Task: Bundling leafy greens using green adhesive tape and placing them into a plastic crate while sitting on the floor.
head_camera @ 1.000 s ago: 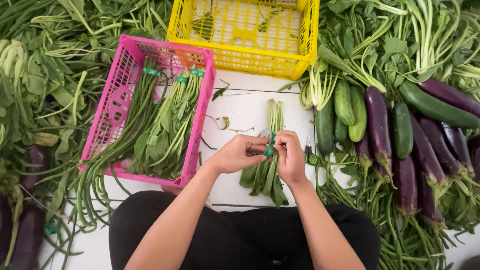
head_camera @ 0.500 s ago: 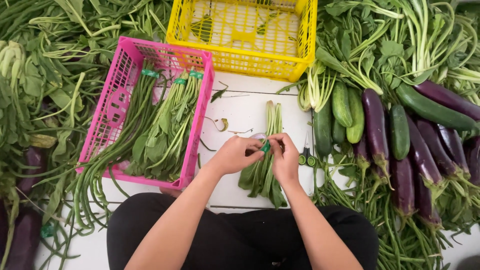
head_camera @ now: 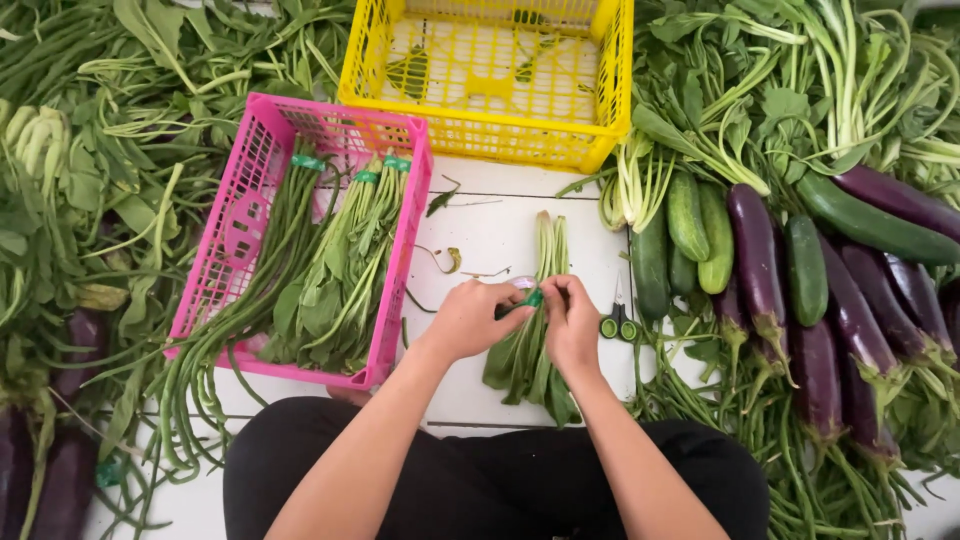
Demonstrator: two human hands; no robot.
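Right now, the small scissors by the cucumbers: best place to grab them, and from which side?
Probably grip the scissors by the green handle loops, coming from the near, floor-tile side beside the right hand. The loops lie nearest the person with the blades pointing away toward the yellow crate. Cucumbers crowd the right flank, so a rightward approach looks blocked.

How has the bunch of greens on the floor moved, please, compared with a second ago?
Cannot tell: the bunch of greens lies just as close to the pink crate and the scissors; only the camera seems to shift.
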